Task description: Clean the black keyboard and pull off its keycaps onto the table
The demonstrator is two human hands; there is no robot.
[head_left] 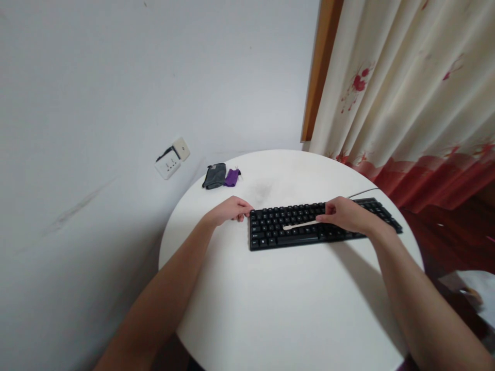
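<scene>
A black keyboard (294, 226) lies across the middle of a round white table (286, 304). My left hand (231, 210) is curled shut against the keyboard's left end, fingertips touching its corner. My right hand (346, 214) rests over the right half of the keys and pinches a thin pale stick (299, 225). The stick's tip lies on the keys near the middle row.
A folded grey cloth (214, 175) and a small purple item (232, 177) sit at the table's far left edge. A wall socket (172, 157) is on the white wall. A flowered curtain (406, 87) hangs at the right. The keyboard's cable (361, 192) runs off the far right.
</scene>
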